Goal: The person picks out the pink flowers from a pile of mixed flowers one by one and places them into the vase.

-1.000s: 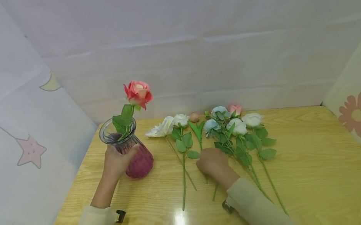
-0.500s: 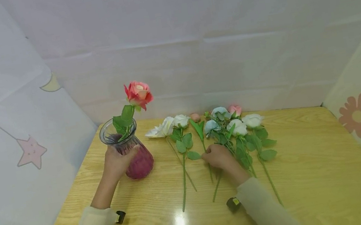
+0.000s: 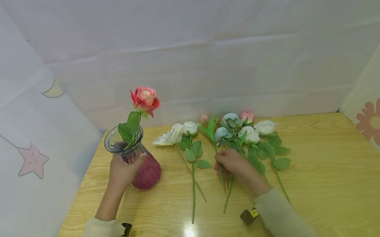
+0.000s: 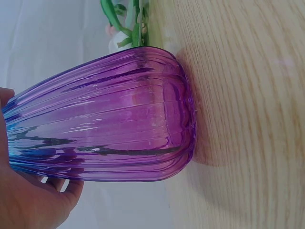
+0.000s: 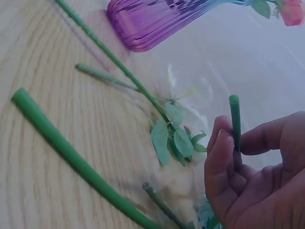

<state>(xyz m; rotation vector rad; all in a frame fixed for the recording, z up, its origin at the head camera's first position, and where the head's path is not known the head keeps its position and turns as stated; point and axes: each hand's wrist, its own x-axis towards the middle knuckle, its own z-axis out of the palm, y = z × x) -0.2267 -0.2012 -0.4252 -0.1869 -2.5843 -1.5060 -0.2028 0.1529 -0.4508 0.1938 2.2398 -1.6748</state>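
Note:
My left hand (image 3: 121, 171) grips the neck of a ribbed glass vase (image 3: 147, 170), blue at the top and purple below. Its base meets the table in the left wrist view, where the vase (image 4: 119, 119) fills the middle. One red-pink rose (image 3: 145, 99) leans in the vase; the lower stem (image 4: 128, 151) shows dark through the glass. My right hand (image 3: 232, 163) pinches the green stem of a flower with a small pale pink bud (image 3: 204, 118) and long leaves. In the right wrist view the stem's cut end (image 5: 234, 102) pokes up between thumb and fingers of that hand (image 5: 257, 176).
Left of my right hand lie a white rose (image 3: 190, 128) and a white open-petalled flower (image 3: 170, 136). To its right are blue flowers (image 3: 222, 134), white roses (image 3: 266, 127) and a pink rose (image 3: 247, 116), stems crossing on the wooden table (image 3: 336, 162). Cloth walls (image 3: 183, 74) stand behind.
My right hand has shifted slightly right and turned, and the pink-budded flower has risen with it; its bud and leaves now sit higher. My left hand and the vase stay put.

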